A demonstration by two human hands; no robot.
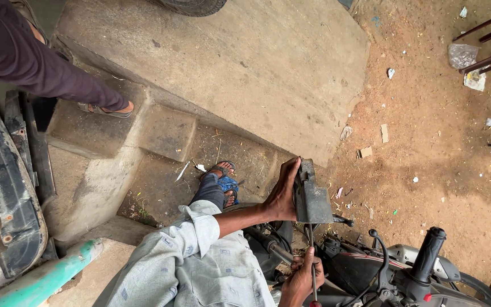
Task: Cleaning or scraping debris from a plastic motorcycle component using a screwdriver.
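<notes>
- Gripping a dark grey boxy motorcycle part (311, 196) at its left side, your left hand (281, 199) was closed around it, fingers over the top edge, holding it upright above the bike's front end.
- Your right hand (303, 279) was shut around a thin screwdriver (312, 258), shaft pointing up into the underside of the part; the red handle end was cut off at the bottom edge.
- The part looked like rigid moulded plastic or thin metal: probably light, stiff, dusty rather than slippery. Its flat side walls seemed the safest hold, as its lower edge and any tabs looked likelier to crack.
- The motorcycle (370, 273) sat below, with its black handlebar grip (427, 253) and lever near the lower right.
- Hidden: the screwdriver tip, any fastener, and the far face of the part. I could not tell whether the part was attached to the bike.
- Another person's sandalled foot (106, 108) stood on the concrete step (166, 133), well apart from your hands. A black fender panel (7, 187) leaned at the left.
</notes>
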